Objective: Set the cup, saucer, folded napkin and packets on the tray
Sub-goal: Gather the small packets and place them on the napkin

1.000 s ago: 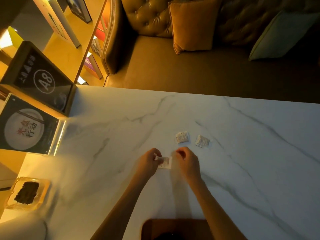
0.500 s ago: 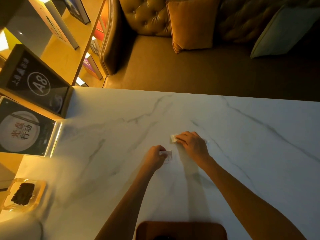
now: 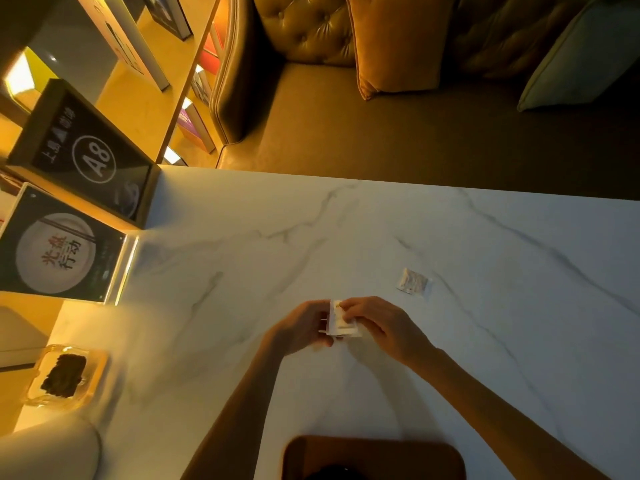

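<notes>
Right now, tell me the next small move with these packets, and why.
Probably reach the right hand out for the loose packet on the marble table. Both hands, left hand included, already pinch the gathered packets; that one lies apart, and the tray waits near the body.

The worktop (image 3: 398,230) is white stone with thin grey lines running across it. One small white packet (image 3: 412,284) lies flat on it, toward the right side. A brown tray (image 3: 374,452) sits at the near edge, and only part of it shows. A clear glass dish (image 3: 65,375) with something dark inside sits on the left side, near the front. Behind the dish, along the left edge, stands a dark sign (image 3: 57,258) with a white plate drawn on it. A second black sign (image 3: 90,155) marked A8 stands farther back, at the worktop's far left corner. Warm yellow light falls on the left part.
</notes>
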Tool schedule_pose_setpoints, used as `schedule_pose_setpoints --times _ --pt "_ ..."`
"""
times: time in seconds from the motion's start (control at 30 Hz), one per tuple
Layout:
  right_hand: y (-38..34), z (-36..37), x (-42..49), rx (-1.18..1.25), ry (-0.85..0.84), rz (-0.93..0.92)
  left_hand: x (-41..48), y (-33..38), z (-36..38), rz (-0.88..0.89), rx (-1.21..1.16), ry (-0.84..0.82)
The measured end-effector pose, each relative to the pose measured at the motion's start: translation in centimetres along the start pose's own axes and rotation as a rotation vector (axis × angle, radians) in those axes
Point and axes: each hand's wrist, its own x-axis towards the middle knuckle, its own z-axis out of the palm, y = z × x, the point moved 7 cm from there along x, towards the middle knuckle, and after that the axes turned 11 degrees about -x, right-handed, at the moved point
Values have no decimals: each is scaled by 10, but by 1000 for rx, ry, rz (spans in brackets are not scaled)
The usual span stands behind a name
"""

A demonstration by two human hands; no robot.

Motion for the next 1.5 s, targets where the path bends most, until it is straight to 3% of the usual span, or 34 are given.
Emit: schedule_pose_setpoints --times 0.13,0.23,0.4,0.47,0.6,0.7,0.87,0.97,1.07,1.13,1.4,1.5 --pt "5 6 -1 12 -25 29 2 -3 2 5 -25 -127" --pt "11 13 0 47 -49 85 2 0 -4 86 24 -82" --pt "39 32 -12 609 3 754 8 4 -23 284 185 209" --pt "41 43 -20 625 -7 860 8 3 -21 318 231 237" --pt "47 36 -30 470 128 898 6 3 -14 314 319 216" --pt "47 32 -31 402 116 873 2 6 -8 309 339 189" --pt "49 16 -23 201 96 811 1 13 1 366 583 259" --pt "69 -31 -29 -85 345 829 2 11 -1 358 574 300" --pt "97 -48 -38 -350 262 871 2 5 0 333 523 300" --pt "113 -45 -42 -345 173 923 3 1 -1 325 491 327" --pt "132 -43 -34 -155 112 1077 -1 4 3 318 568 414" --pt "105 -19 -23 151 73 982 -3 4 8 340 586 426"
